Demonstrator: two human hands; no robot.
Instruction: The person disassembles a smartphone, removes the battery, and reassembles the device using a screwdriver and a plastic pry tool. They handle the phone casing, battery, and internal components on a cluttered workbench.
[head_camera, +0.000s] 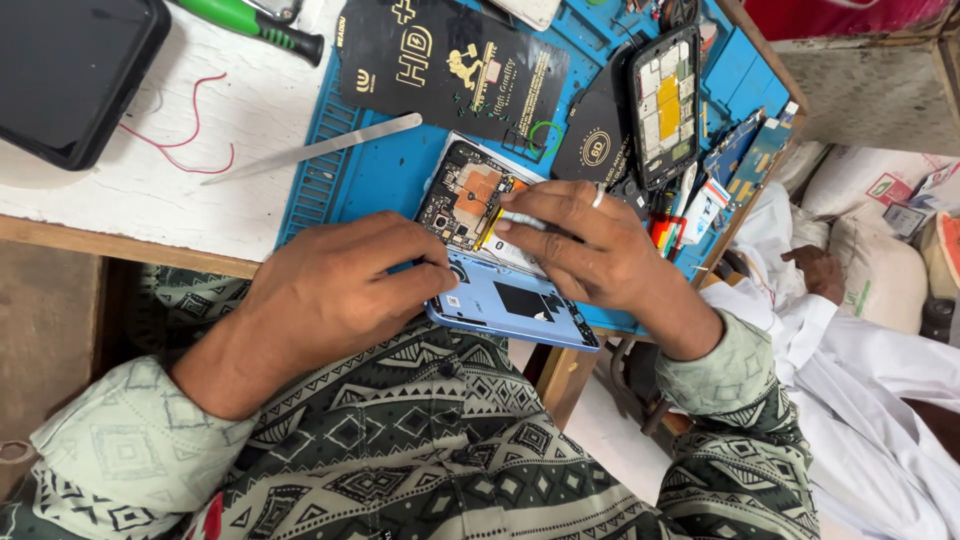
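1. Head view: an opened smartphone (478, 205) with its circuit board bare lies on a blue repair mat (385, 170), which covers the right part of the white surface (150, 180).
2. The left hand (335, 285) rests at the phone's lower left edge, fingers curled, the thumb pressing on a light blue back cover (510, 305) that lies just below the phone at the mat's near edge.
3. The right hand (590, 245), a ring on one finger, reaches over the phone from the right; its fingertips (505, 222) pinch a small pale strip on the phone's battery area.
4. A metal pry tool (315, 148) lies left of the phone, half on the mat.
5. A black flat package (450, 65) lies above the phone.
6. A second phone frame (663, 105) stands up and right of the phone.
7. A green-handled screwdriver (255, 25) lies far above left of the phone.
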